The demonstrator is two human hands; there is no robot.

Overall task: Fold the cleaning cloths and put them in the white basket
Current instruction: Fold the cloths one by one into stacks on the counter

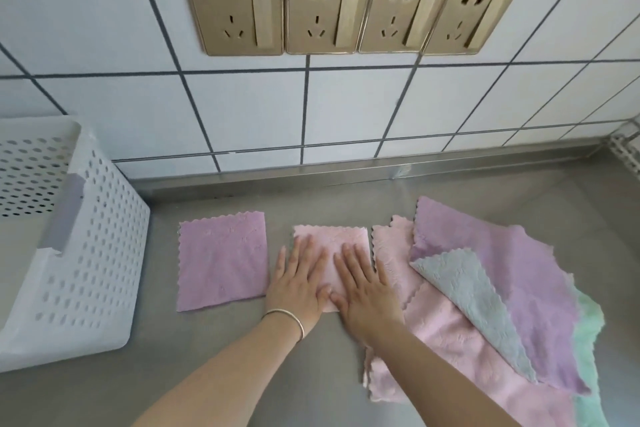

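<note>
Folded pink cloth lies on the steel counter under my left hand and right hand, both flat with fingers spread, between the folded purple cloth and the unfolded pile.

Steel counter under a tiled wall, as I see it.
The stainless steel countertop meets a white tiled wall with dark grout. I count four gold wall sockets in a row. A white perforated object sits at the far right edge.
</note>
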